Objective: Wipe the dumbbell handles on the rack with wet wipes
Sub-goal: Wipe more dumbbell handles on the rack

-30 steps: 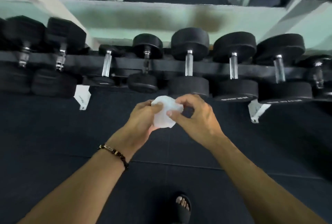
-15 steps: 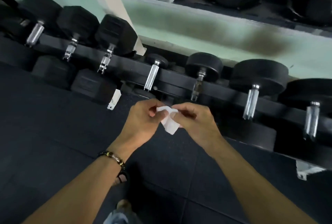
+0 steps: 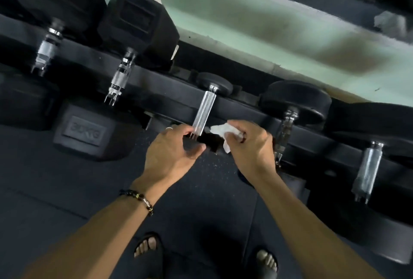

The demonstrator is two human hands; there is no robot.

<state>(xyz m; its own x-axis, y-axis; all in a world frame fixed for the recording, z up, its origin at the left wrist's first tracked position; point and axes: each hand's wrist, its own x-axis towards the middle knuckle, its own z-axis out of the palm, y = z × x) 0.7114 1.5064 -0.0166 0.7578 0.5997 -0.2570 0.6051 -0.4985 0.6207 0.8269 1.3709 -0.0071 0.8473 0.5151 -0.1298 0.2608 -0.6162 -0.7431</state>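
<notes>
Gym, dumbbells [image 3: 295,100] on a rack [image 3: 156,91], dark rubber floor [image 3: 44,189]

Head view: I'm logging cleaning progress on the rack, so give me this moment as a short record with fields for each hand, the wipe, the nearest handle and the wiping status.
left hand: fingers curled by the lower end of the nearest handle; grip unclear
right hand: pinches the wet wipe
wet wipe: white, crumpled, just right of the nearest handle, contact unclear
nearest handle: knurled metal, on the rack between round black heads
wiping status: stroke along this handle not yet visible
floor: dark mat
</notes>
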